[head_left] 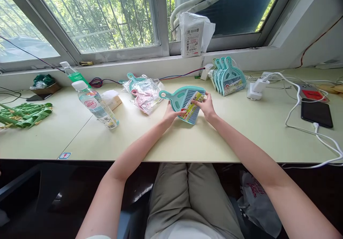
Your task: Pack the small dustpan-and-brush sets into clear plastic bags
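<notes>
Head view: over the table (pixel 187 146), my left hand (pixel 169 116) and right hand (pixel 208 106) pinch one teal dustpan (pixel 180 99) between them, thumbs at its label (pixel 190 108), most fingers hidden behind. Farther, shiny wrap (pixel 154 101) makes the pink dustpan (pixel 142 99) difficult to see clearly.

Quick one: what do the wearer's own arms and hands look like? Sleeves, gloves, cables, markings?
Left hand and right hand: no gloves. Left arm and right arm: bare along what shows, no watch, bracelet, cable or marking visible. A pale sleeve edge shows at the bottom, on the left arm only. Rings: can't tell, fingers partly hidden.
</notes>
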`<state>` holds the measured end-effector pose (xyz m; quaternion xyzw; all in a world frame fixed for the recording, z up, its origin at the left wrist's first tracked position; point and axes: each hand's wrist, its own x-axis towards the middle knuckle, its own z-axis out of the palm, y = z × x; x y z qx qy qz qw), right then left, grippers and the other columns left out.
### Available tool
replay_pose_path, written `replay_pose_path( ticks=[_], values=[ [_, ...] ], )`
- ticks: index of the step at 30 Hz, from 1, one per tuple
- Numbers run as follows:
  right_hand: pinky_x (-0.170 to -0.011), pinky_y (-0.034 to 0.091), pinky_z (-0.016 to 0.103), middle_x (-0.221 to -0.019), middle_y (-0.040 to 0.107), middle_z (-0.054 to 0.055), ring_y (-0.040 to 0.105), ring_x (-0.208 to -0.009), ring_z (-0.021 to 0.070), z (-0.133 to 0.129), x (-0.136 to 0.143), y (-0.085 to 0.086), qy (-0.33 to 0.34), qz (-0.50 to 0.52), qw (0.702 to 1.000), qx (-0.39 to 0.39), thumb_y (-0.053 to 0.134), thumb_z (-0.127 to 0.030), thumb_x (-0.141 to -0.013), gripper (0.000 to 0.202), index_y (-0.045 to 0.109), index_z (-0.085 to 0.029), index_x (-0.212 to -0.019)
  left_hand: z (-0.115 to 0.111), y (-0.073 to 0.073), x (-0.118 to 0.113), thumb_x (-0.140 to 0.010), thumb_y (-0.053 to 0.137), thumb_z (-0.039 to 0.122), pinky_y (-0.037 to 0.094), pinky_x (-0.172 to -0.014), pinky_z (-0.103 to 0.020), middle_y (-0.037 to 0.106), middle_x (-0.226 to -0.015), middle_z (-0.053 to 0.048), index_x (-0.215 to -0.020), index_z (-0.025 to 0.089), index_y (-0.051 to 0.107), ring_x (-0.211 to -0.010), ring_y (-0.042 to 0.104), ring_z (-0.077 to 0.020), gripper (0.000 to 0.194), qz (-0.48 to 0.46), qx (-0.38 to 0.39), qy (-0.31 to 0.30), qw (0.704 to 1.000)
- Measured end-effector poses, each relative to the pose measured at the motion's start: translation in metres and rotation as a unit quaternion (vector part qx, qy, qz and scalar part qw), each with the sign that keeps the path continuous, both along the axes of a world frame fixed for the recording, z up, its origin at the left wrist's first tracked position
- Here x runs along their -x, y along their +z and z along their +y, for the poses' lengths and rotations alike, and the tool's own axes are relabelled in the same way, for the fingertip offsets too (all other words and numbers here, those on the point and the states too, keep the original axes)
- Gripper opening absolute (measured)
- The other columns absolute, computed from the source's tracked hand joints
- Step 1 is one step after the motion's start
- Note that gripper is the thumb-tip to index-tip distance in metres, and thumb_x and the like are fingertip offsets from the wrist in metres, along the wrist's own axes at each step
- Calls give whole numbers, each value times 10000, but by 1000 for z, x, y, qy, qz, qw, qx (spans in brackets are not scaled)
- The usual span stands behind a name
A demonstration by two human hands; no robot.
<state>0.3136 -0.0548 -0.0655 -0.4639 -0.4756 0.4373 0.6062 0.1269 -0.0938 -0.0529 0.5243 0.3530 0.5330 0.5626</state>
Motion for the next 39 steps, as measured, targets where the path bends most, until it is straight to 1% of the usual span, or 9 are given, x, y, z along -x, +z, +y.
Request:
replay_pose_path(
  ticks=[6,11,14,17,23,27,31,34,39],
  values=[
    [-955,544,451,-1023,666,34,655,-1050,264,-1,-5,4,-3,7,1000,-3,906,-501,-465,943,384,-289,-1221,-2,0,-3,-667,826,338,507,-987,-468,593,-1292,-110,-1228,233,447,-1192,595,-272,685,1,-2,-41,999],
    [-941,542,461,-1068,658,49,633,-1076,274,-5,-5,8,5,-32,999,-5,865,-578,-521,941,373,-317,-1279,-1,-1,-2,-571,868,241,499,-996,-451,587,-1291,-110,-1244,219,422,-1199,585,-283,808,41,-24,28,998],
    [-924,546,451,-1094,678,34,641,-1088,261,-11,-4,13,83,5,997,10,784,-635,-625,843,365,-353,-1300,0,-2,0,-562,867,231,485,-1010,-443,593,-1272,-114,-1255,212,408,-1194,584,-276,832,39,-28,59,997],
    [-883,562,447,-1080,703,7,669,-1049,248,-15,0,14,185,44,981,31,807,-549,-641,755,417,-369,-1262,3,-3,3,-573,871,273,477,-1012,-433,597,-1262,-116,-1249,206,418,-1175,588,-265,817,39,-43,76,995],
    [-851,580,438,-1034,723,46,686,-990,262,-13,4,7,139,79,986,41,873,-397,-546,546,585,-249,-985,19,5,13,-712,780,479,482,-988,-435,612,-1227,-125,-1177,183,532,-1150,587,-277,605,134,-113,31,984],
    [-876,578,439,-1060,716,41,672,-1046,266,-8,-7,11,91,92,992,8,858,-390,-559,519,579,-257,-975,38,14,46,-930,479,521,347,-1120,-454,627,-1211,-125,-1025,197,664,-1258,511,-289,385,288,-199,172,921],
    [-883,584,460,-1070,711,42,668,-1070,271,-5,-15,14,65,86,994,5,830,-370,-586,486,564,-266,-980,52,14,89,-888,578,414,207,-1185,-480,594,-1343,-74,-1156,280,662,-1393,385,-289,311,431,-222,247,839],
    [-883,592,448,-1060,710,34,675,-1059,258,-5,-15,13,61,100,993,17,824,-314,-588,467,566,-267,-974,56,13,104,-926,502,399,249,-1137,-521,704,-1082,-101,-1047,256,700,-1230,542,-308,272,545,-169,249,782],
    [-863,609,440,-1051,714,30,688,-1019,248,-6,-12,10,69,100,992,40,819,-261,-607,437,576,-261,-970,51,18,96,-927,480,495,369,-1019,-486,679,-776,-134,-954,181,686,-989,643,-329,377,568,-138,359,728]
  ],
)
